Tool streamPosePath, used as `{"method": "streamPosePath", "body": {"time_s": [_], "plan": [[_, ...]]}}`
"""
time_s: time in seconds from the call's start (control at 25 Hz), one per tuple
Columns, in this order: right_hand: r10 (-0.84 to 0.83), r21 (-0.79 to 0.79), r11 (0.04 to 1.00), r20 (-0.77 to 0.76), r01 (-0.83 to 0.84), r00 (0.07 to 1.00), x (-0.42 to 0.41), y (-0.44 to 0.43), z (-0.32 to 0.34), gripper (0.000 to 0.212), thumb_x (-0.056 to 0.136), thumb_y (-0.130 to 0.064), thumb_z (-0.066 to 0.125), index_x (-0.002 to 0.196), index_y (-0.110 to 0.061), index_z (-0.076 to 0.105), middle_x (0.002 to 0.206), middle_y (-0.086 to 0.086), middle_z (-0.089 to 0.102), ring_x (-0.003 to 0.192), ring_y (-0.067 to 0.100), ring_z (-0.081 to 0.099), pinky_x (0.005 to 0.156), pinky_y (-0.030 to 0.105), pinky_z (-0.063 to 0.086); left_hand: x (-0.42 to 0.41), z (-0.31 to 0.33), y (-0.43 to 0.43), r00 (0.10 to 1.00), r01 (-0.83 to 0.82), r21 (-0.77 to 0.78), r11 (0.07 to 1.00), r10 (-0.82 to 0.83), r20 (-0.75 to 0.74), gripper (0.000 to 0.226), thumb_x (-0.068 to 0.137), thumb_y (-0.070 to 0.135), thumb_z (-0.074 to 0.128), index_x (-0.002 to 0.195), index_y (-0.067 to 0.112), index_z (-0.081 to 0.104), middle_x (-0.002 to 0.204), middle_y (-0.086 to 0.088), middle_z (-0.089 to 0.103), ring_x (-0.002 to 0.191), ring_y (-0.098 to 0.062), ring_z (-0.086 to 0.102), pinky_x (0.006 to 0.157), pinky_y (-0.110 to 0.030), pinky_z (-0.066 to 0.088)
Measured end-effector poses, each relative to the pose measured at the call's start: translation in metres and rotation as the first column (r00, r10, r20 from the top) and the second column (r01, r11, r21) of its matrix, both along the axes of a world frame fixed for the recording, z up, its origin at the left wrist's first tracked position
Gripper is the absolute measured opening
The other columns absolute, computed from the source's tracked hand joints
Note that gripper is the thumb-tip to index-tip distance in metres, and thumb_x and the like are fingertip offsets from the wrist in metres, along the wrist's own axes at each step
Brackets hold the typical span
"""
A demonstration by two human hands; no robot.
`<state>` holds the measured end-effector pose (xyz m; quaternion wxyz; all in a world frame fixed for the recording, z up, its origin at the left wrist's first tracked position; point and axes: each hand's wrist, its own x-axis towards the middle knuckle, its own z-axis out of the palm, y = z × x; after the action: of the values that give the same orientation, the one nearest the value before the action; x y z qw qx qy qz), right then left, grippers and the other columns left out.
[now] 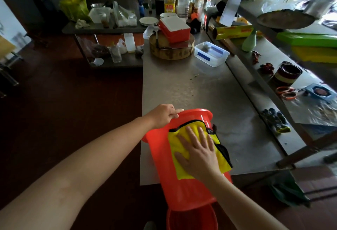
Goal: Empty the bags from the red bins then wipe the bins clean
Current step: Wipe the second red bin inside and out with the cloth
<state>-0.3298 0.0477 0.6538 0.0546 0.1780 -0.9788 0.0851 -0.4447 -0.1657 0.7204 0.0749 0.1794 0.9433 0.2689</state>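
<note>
Your steel table (200,87) fills the middle of the frame. The red bin (182,193) lies on its side at lower centre, its near end overhanging the table edge above a second red bin (191,219) at the bottom. Your right hand (198,153) presses the yellow cloth (182,172) against the bin's side, fingers straight and spread, while your left hand (164,115) curls its fingers over the bin's far end.

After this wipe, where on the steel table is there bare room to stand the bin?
The bare stretch of steel table between the red bin and the clear tub is free, across to its left edge. Crowded: the far end with the chopping block, and the right ledge with scissors and gloves.
</note>
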Motion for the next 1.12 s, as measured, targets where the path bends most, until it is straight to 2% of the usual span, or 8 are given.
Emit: {"method": "streamPosePath", "body": {"time_s": [0.2, 0.32, 0.48, 0.6, 0.72, 0.92, 1.04, 1.12], "plan": [[-0.166, -0.287, 0.924, 0.291, 0.252, 0.942, -0.014, 0.06, -0.008, 0.083, 0.08, -0.091, 0.018, 0.154, -0.052, 0.022, 0.167, -0.018, 0.013, 0.155, 0.016, 0.013, 0.121, 0.047, 0.024, 0.003, 0.005, 0.017, 0.995, -0.086, 0.058, 0.995, 0.083, 0.059, 0.038, 0.102, 0.021, 0.056, 0.14, 0.024, 0.058, 0.094, 0.002, 0.056, 0.094, -0.014, 0.057, 0.071, -0.008, 0.031], [-0.26, -0.286, 0.896, 0.281, 0.339, 0.924, -0.008, 0.051, -0.006, 0.083, 0.081, -0.087, 0.019, 0.155, -0.049, 0.024, 0.167, -0.013, 0.018, 0.154, 0.023, 0.016, 0.121, 0.051, 0.022, 0.001, 0.007, 0.024, 0.989, -0.121, 0.057, 0.991, 0.116, 0.089, 0.038, 0.102, 0.024, 0.055, 0.14, 0.025, 0.057, 0.11, -0.005, 0.063, 0.115, -0.02, 0.057, 0.08, -0.006, 0.028], [-0.074, 0.011, 0.997, 0.013, 0.074, 0.997, 0.018, -0.014, -0.002, 0.066, 0.094, -0.068, 0.032, 0.155, -0.044, 0.03, 0.168, -0.002, 0.017, 0.155, 0.039, 0.004, 0.121, 0.062, 0.007, -0.006, 0.009, 0.036, 0.984, -0.143, 0.051, 0.988, 0.137, 0.114, 0.037, 0.102, 0.027, 0.056, 0.139, 0.027, 0.058, 0.125, -0.008, 0.062, 0.125, -0.022, 0.053, 0.092, -0.012, 0.028], [0.139, 0.195, 0.972, -0.036, -0.13, 0.99, 0.027, -0.048, -0.014, 0.061, 0.096, -0.059, 0.039, 0.152, -0.036, 0.042, 0.167, 0.002, 0.021, 0.154, 0.041, -0.001, 0.119, 0.067, 0.003, -0.008, 0.004, 0.044, 0.985, -0.149, 0.076, 0.986, 0.141, 0.103, 0.036, 0.102, 0.025, 0.056, 0.138, 0.027, 0.06, 0.113, -0.002, 0.062, 0.121, -0.022, 0.056, 0.093, -0.014, 0.03], [0.153, 0.131, 0.981, -0.062, -0.144, 0.986, 0.022, -0.032, -0.013, 0.06, 0.094, -0.062, 0.041, 0.15, -0.04, 0.043, 0.168, -0.002, 0.02, 0.156, 0.034, 0.003, 0.121, 0.062, 0.008, -0.009, -0.001, 0.043, 0.986, -0.15, 0.091, 0.985, 0.142, 0.086, 0.035, 0.102, 0.025, 0.055, 0.137, 0.027, 0.061, 0.11, -0.001, 0.062, 0.116, -0.02, 0.058, 0.09, -0.015, 0.032], [-0.209, -0.188, 0.955, 0.115, 0.228, 0.971, 0.007, 0.048, -0.013, 0.07, 0.089, -0.083, 0.029, 0.152, -0.052, 0.029, 0.167, -0.014, 0.017, 0.156, 0.021, 0.011, 0.122, 0.049, 0.018, -0.009, -0.002, 0.049, 0.986, -0.16, 0.107, 0.981, 0.155, 0.054, 0.035, 0.102, 0.024, 0.056, 0.136, 0.025, 0.061, 0.101, 0.0, 0.059, 0.111, -0.023, 0.059, 0.078, -0.013, 0.031], [-0.279, -0.378, 0.828, 0.362, 0.414, 0.889, 0.0, 0.078, -0.017, 0.08, 0.085, -0.087, 0.023, 0.153, -0.047, 0.03, 0.166, -0.013, 0.022, 0.152, 0.019, 0.022, 0.12, 0.046, 0.025, -0.008, -0.002, 0.054, 0.983, -0.177, 0.113, 0.978, 0.172, 0.059, 0.034, 0.103, 0.025, 0.055, 0.137, 0.026, 0.061, 0.119, -0.007, 0.066, 0.117, -0.023, 0.059, 0.083, -0.014, 0.033], [-0.323, -0.352, 0.824, 0.351, 0.443, 0.879, 0.008, 0.075, -0.016, 0.08, 0.085, -0.086, 0.023, 0.155, -0.045, 0.028, 0.166, -0.01, 0.023, 0.153, 0.021, 0.021, 0.12, 0.047, 0.023, -0.009, -0.001, 0.057, 0.979, -0.198, 0.096, 0.975, 0.192, 0.067, 0.034, 0.103, 0.026, 0.055, 0.136, 0.027, 0.061, 0.131, -0.006, 0.065, 0.124, -0.021, 0.057, 0.089, -0.014, 0.033]]}}
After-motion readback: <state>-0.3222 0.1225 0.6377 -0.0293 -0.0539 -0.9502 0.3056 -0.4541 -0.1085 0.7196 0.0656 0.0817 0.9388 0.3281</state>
